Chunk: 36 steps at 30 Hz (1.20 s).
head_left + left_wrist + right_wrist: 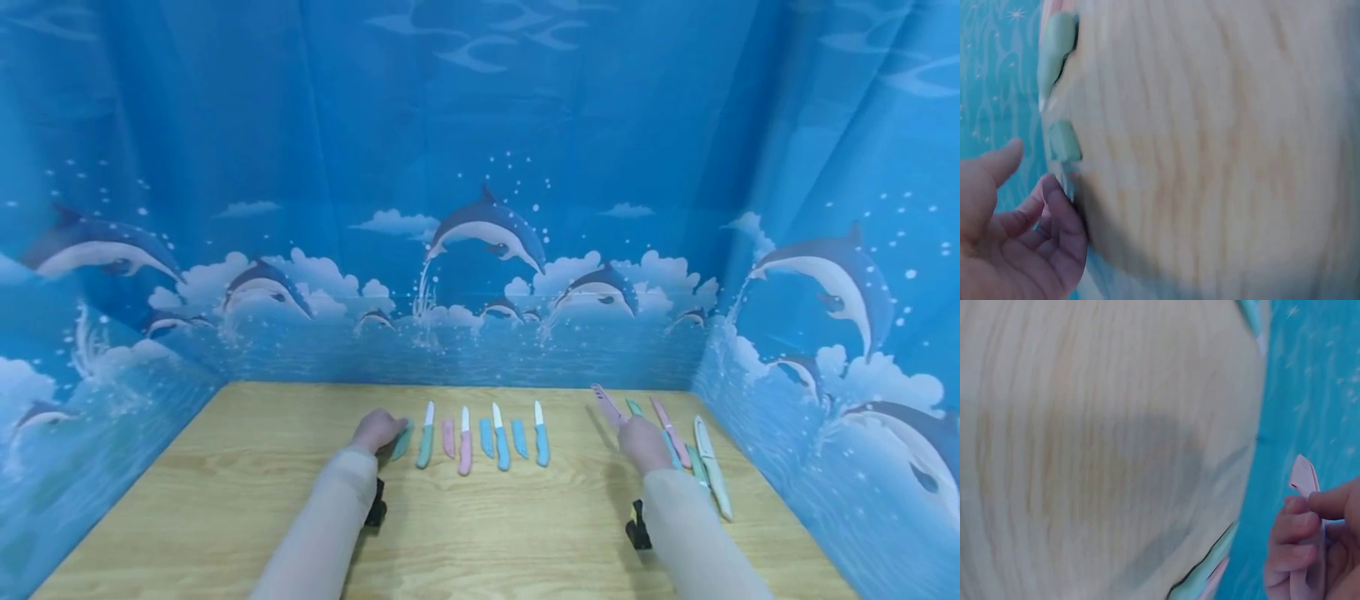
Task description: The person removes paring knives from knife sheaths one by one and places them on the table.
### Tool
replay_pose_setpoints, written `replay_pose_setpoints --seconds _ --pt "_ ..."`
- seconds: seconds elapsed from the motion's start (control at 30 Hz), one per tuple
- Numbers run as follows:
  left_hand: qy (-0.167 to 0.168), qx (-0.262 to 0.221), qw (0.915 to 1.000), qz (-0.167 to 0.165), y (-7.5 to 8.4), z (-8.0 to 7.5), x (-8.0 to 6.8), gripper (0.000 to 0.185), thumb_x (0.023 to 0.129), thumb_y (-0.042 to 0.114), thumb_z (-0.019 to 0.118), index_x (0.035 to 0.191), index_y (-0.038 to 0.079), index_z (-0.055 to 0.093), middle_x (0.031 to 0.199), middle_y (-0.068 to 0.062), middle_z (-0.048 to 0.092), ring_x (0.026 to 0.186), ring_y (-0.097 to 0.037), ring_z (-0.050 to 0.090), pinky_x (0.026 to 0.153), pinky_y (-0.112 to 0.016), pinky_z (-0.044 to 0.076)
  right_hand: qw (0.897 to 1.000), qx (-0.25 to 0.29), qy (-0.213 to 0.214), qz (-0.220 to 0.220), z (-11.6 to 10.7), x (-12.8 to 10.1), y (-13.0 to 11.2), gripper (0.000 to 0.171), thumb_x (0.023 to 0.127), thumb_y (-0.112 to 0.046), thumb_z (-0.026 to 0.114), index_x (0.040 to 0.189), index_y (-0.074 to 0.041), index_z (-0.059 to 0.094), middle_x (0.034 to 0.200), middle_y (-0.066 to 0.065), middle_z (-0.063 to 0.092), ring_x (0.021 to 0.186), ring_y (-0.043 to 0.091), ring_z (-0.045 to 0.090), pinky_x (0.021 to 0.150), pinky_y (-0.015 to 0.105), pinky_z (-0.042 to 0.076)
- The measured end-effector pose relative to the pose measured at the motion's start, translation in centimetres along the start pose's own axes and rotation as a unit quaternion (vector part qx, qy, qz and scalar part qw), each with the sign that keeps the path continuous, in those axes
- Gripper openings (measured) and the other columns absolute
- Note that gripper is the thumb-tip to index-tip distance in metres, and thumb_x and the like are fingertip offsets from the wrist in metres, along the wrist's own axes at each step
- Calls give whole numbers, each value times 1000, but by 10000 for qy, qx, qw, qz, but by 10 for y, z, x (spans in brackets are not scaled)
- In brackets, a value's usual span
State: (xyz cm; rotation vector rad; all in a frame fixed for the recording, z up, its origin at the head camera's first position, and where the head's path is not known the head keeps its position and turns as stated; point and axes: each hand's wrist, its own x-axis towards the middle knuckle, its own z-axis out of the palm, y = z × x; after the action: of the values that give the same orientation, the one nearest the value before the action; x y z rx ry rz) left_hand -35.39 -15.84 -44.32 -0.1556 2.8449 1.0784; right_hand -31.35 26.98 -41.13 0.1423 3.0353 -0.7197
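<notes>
My right hand grips a pink plastic knife sheath, fingers curled round it, its tip at twelve o'clock above the wooden bench. My left hand, fingers loosely apart, has a green sheath at their one o'clock.

Blurred wrist views, hidden fingers, cut-off forearms

Both wrist views are smeared: the tabletop shows only soft grain, and the green sheath has no crisp outline. In the head view the left hand covers one end of that sheath, and its fingers are out of sight. The right hand hides the lower part of the pink sheath. Both forearms run off the bottom edge.
</notes>
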Motion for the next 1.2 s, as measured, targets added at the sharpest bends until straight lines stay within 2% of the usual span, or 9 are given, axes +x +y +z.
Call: replay_pose_setpoints --seconds 0.07,0.17,0.37,0.47,0.63,0.87,0.93,1.1,1.2 --pt "-41 -140 9999 18 -2 -4 -1 45 100 34 49 92 -9 59 88 -23 60 77 -30 58 75 -40 50 9997 207 -33 104 -1 -2 -7 47 105 -20 28 127 19 46 117 35 57 91 38 61 77 46 50" --pt "125 -287 9994 133 1 -9 -4 63 101 40 46 136 -12 36 135 -38 38 121 -49 44 101 -57 39 9988 462 -147 87 0 -8 -16 49 105 -25 31 128 16 46 106 28 61 88 35 60 74 43 50" --pt "597 28 9948 820 24 -12 -17 85 94 45 59 152 -1 17 153 -34 17 140 -52 17 112 -63 22 9986 486 110 -151 18 -22 -44 44 103 -30 42 123 6 57 93 14 65 72 22 56 61 36 46" --pt "812 651 9822 1564 37 -7 -33 95 87 46 67 153 1 15 155 -29 16 142 -50 17 113 -62 19 9970 337 209 -671 35 -32 -64 40 102 -31 47 117 2 62 83 8 65 62 18 50 54 32 41" --pt "695 1644 9450 2741 56 9 -65 99 81 49 70 153 6 19 158 -23 14 144 -49 12 110 -69 15 9868 107 140 -1611 53 -55 -98 31 98 -32 55 107 -5 68 64 -2 53 51 12 39 46 26 33" --pt "405 2318 9089 3444 71 23 -92 96 80 56 67 153 10 24 158 -17 22 143 -47 18 107 -72 18 9597 -22 11 -2811 59 -79 -126 24 95 -32 60 90 -11 68 57 -10 44 48 4 35 44 21 32" --pt "329 2441 9048 3473 70 24 -96 94 80 57 65 152 11 27 156 -15 30 142 -45 24 107 -71 21 9508 -55 -42 -3097 60 -83 -131 24 95 -34 60 88 -12 69 57 -12 46 49 2 37 46 21 34" --pt "-189 2312 9072 3510 65 25 -103 78 84 53 63 147 13 39 144 -11 49 135 -36 43 110 -65 23 9371 -204 -69 -3485 64 -85 -136 27 95 -38 59 90 -15 71 60 -15 49 53 -1 39 50 20 37" --pt "-360 2312 8988 3706 61 26 -106 52 87 49 62 125 14 61 118 -5 68 110 -25 64 102 -51 43 9341 -242 -58 -3562 64 -86 -137 29 94 -40 59 90 -15 72 61 -15 51 53 -2 39 51 19 38"
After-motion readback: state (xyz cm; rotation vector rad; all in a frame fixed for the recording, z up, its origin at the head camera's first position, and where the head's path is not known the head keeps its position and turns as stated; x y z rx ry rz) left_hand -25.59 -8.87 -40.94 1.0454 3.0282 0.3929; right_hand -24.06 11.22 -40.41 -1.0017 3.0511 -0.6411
